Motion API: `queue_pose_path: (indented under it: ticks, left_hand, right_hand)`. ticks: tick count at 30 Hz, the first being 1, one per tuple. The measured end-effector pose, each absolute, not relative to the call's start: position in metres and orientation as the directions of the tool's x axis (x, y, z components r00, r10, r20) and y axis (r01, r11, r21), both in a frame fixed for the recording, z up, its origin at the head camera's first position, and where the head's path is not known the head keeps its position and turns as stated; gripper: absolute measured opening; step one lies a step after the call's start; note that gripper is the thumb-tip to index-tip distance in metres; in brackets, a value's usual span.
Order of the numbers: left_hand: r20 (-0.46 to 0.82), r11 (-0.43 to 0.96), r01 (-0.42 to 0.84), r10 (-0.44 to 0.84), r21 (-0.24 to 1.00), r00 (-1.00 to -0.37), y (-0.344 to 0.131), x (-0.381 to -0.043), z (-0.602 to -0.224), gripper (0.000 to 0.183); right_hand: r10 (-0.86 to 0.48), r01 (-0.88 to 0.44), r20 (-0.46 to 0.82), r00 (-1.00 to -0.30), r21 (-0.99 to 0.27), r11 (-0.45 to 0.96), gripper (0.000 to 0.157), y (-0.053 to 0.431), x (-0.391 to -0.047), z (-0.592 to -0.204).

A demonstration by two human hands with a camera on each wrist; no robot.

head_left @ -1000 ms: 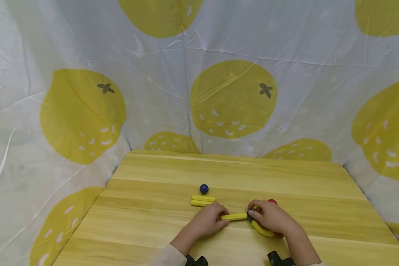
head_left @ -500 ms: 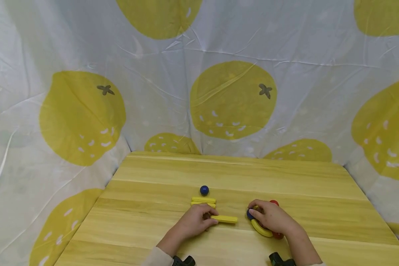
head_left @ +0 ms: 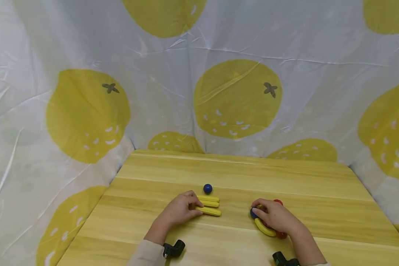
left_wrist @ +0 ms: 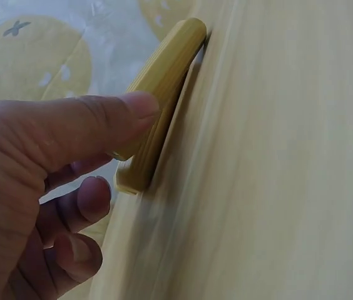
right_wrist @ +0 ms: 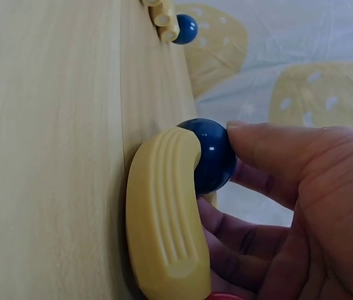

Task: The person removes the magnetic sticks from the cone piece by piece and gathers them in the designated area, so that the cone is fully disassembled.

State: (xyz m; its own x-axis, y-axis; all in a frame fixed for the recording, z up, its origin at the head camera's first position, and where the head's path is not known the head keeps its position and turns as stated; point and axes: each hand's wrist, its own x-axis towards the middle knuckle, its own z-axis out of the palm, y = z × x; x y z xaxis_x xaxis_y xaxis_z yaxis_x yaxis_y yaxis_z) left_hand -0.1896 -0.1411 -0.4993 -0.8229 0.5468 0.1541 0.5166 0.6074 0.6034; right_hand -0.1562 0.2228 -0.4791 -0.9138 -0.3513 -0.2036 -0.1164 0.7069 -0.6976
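My left hand [head_left: 181, 210] pinches one end of a straight yellow rod [head_left: 212, 212] between thumb and finger. Two more yellow rods [head_left: 212, 199] lie side by side just beyond it; in the left wrist view one shows right behind the held rod [left_wrist: 164, 81]. At the right, my right hand [head_left: 277, 217] holds a dark blue ball [right_wrist: 214, 156] with thumb and fingers. A curved, grooved yellow piece [right_wrist: 164, 212] meets that ball. Red balls [head_left: 281, 235] show at the near and far sides of the right hand, which covers much of this group.
A loose blue ball [head_left: 207, 188] sits behind the yellow rods on the wooden table [head_left: 153, 170]. A lemon-print cloth [head_left: 159, 92] hangs behind and at the sides. Black wrist devices [head_left: 174, 248] are strapped to both wrists.
My left hand has drawn the yellow rod leftward, away from the blue ball in the right hand, and brought it beside the two other rods. The right hand has stayed at its group.
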Motion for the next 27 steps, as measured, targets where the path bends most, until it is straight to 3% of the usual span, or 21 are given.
queue_pose_path:
  ticks: [6,14,27]
  left_hand:
    - [0.152,0.663,0.528,0.539,0.531,-0.829,-0.144,-0.192,-0.499,0.013]
    - [0.151,0.664,0.517,0.529,0.540,-0.835,-0.144,-0.192,-0.502,0.014]
    - [0.165,0.695,0.507,0.500,0.510,-0.850,-0.147,-0.194,-0.506,0.015]
  right_hand:
    - [-0.237,-0.090,-0.152,-0.959,-0.634,0.768,0.022,0.220,-0.155,-0.476]
    - [-0.137,-0.159,0.081,-0.987,-0.452,0.878,0.009,0.235,-0.158,-0.479]
    - [-0.168,-0.134,-0.028,-0.985,-0.480,0.867,0.008,0.233,-0.163,-0.479]
